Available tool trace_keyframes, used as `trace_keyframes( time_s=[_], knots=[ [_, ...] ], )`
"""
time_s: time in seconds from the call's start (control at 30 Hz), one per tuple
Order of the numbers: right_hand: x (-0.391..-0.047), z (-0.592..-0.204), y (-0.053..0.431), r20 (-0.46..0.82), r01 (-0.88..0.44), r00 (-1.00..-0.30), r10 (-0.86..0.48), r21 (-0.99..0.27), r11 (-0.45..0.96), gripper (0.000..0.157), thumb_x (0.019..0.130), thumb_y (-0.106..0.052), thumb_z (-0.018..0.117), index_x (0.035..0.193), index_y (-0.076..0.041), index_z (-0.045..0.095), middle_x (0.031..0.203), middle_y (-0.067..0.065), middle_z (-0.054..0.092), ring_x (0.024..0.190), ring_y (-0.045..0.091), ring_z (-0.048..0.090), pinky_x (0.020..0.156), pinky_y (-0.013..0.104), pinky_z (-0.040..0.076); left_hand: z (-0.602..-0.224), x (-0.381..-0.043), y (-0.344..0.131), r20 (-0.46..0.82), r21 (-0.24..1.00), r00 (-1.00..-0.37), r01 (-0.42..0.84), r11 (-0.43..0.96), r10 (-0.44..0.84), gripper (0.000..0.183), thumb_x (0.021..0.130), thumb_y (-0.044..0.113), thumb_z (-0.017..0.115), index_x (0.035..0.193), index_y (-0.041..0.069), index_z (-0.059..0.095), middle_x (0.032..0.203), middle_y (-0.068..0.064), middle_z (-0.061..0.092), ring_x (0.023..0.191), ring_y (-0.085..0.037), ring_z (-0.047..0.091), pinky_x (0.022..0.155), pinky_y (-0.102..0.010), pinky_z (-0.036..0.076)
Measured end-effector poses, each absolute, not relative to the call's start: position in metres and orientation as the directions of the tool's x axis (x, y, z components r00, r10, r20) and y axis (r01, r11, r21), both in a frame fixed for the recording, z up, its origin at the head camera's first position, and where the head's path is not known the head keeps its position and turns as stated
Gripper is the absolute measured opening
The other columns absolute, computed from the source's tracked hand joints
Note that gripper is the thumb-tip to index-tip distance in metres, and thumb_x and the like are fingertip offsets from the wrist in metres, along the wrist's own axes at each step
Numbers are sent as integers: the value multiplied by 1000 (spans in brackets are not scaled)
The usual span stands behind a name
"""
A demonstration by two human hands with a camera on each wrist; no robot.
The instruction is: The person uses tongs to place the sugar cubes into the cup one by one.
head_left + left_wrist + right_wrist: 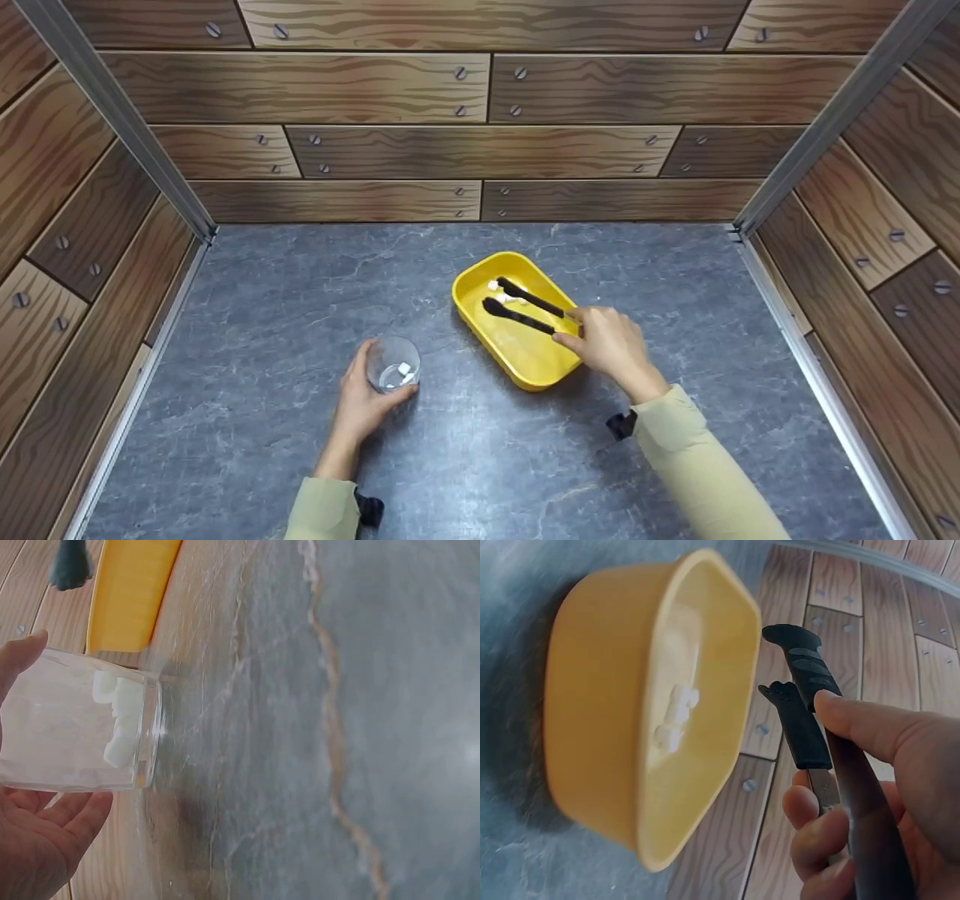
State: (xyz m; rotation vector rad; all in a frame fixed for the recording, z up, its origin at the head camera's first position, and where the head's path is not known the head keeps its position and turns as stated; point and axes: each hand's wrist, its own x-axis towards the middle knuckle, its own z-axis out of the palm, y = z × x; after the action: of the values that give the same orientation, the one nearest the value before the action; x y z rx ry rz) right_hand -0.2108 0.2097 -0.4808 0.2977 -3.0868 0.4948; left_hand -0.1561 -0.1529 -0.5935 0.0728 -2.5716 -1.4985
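My left hand [358, 405] holds a clear glass [384, 351] that stands upright on the table, thumb on one side and fingers on the other. Several white cubes [124, 716] lie at the bottom of the glass. In my right hand [611, 346] is a pair of tongs [531, 298] with black tips, held over a yellow tub [536, 375]. The tips are spread apart with nothing between them. Several small white cubes [676, 716] lie inside the tub, and in the right wrist view the tongs' tips are clear of them.
The grey marbled tabletop [262, 337] carries the glass and the tub, with a gap between them. Wood-plank panels [480, 150] close off the back and both sides, with metal posts [817, 142] at the far corners.
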Motion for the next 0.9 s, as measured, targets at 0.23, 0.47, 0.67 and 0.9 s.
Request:
trace_keyframes(
  time_s=[0.23, 0.47, 0.67, 0.9],
  knots=[
    [-218, -490, 220, -32, -118, -991, -132, -272, 955, 52, 87, -42, 74, 121, -4, 69, 96, 14, 71, 60, 20, 57, 49, 36, 46, -593, -156, -153, 121, 867, -985, 45, 497, -122, 97, 66, 30, 92, 144, 6, 40, 141, -24, 47, 127, -45, 44, 102, -58, 38],
    [-223, -500, 226, -50, -74, -995, -89, -247, 966, 53, 86, -41, 74, 122, -2, 68, 107, 19, 70, 56, 22, 57, 50, 40, 48, -592, -155, -153, 97, 870, -989, 28, 493, -115, 98, 67, 31, 91, 145, 4, 38, 142, -25, 45, 128, -45, 43, 102, -58, 39],
    [-227, -505, 226, -61, -52, -996, -68, -226, 973, 53, 87, -41, 74, 121, -2, 68, 111, 20, 69, 74, 32, 66, 65, 50, 54, -592, -156, -153, 111, 872, -987, 41, 487, -116, 98, 67, 28, 92, 145, 4, 39, 142, -25, 45, 128, -45, 43, 104, -57, 37],
    [-229, -507, 224, -59, -53, -996, -66, -199, 979, 52, 87, -42, 73, 120, -2, 69, 109, 20, 69, 76, 35, 65, 63, 50, 53, -592, -155, -153, 115, 870, -986, 42, 490, -119, 97, 66, 29, 92, 144, 4, 39, 141, -26, 46, 128, -45, 44, 103, -57, 38]
  ],
)
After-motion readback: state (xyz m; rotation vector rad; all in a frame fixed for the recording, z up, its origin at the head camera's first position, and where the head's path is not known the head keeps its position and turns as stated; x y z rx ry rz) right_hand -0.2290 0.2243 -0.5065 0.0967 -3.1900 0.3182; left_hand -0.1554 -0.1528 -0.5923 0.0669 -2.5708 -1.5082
